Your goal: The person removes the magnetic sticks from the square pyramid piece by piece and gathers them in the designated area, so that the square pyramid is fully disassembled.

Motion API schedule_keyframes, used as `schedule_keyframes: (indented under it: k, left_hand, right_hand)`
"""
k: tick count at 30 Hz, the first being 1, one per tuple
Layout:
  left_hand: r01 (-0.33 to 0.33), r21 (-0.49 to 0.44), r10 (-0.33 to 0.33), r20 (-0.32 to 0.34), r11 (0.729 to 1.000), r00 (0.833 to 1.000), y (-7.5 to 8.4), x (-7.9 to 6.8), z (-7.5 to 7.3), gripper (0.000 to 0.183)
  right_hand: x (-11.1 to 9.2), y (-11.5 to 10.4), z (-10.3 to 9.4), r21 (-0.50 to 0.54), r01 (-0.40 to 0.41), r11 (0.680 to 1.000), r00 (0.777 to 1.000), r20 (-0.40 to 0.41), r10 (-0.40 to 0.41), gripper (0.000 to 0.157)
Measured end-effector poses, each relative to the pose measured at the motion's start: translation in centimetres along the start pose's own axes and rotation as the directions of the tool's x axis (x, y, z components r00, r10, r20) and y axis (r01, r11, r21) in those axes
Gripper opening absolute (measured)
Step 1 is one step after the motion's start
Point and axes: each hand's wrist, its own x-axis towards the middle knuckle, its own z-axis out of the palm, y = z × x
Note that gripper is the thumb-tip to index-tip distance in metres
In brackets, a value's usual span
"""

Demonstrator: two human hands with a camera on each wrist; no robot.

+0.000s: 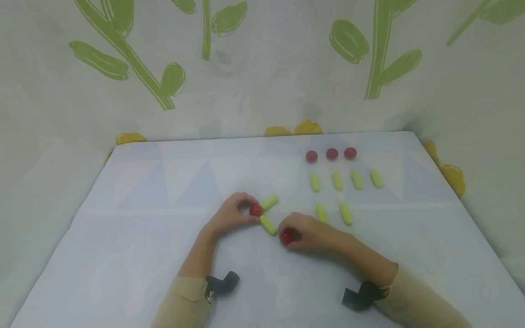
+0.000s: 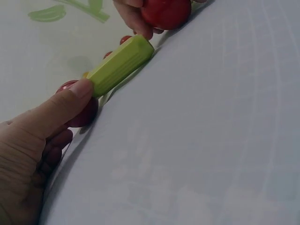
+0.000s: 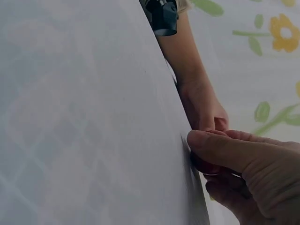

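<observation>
My left hand (image 1: 230, 215) grips a red ball (image 1: 256, 210) between thumb and fingers. Two yellow-green sticks spread from that ball, an upper stick (image 1: 270, 202) pointing away and a lower stick (image 1: 268, 225) pointing towards my right hand. In the left wrist view the left thumb (image 2: 70, 101) lies where ball and green stick (image 2: 122, 65) meet. A second red ball (image 1: 285, 237) is pinched by my right hand (image 1: 313, 232), close to the lower stick's free end. Whether the two touch, I cannot tell. The right wrist view shows this ball (image 3: 204, 164) partly hidden by the right hand's fingers.
Three red balls (image 1: 331, 154) lie in a row at the table's back right. Several loose yellow-green sticks (image 1: 357, 180) lie in two rows in front of them. The pale table (image 1: 143, 255) meets a leaf-patterned wall covering (image 1: 262, 91) behind.
</observation>
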Motion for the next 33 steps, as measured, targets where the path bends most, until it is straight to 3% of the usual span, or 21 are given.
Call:
schedule_keyframes:
  k: [5,9,18,24,30,33]
  left_hand:
    - [0.014,-0.019,-0.014,-0.003,1.0,1.0,0.0,0.0,0.1,0.04]
    - [0.012,-0.014,-0.012,-0.005,1.0,1.0,0.0,0.0,0.0,0.04]
    - [-0.033,0.004,0.033,-0.016,0.999,0.999,-0.3,0.0,0.0,0.04]
    - [-0.032,-0.012,0.032,-0.015,0.999,0.999,-0.5,0.0,0.0,0.039]
    - [-0.027,0.005,0.027,-0.01,1.0,1.0,-0.3,0.1,0.1,0.038]
    - [-0.012,0.005,0.012,-0.015,1.0,1.0,-0.1,0.0,0.0,0.038]
  right_hand:
    - [-0.1,-0.4,-0.6,0.06,-0.12,0.991,0.992,0.054,0.117,0.031]
    - [-0.1,-0.5,-1.3,0.166,-0.186,0.969,0.983,0.025,0.184,0.032]
    - [-0.5,1.4,-3.3,0.229,-0.138,0.964,0.974,-0.143,0.173,0.034]
    - [-1.8,2.1,-5.1,0.183,-0.196,0.963,0.941,-0.242,0.238,0.032]
    - [-3.2,3.5,-6.9,0.098,-0.131,0.986,0.918,-0.364,0.158,0.033]
    - [-3.7,4.4,-7.7,0.097,-0.138,0.986,0.893,-0.418,0.166,0.033]
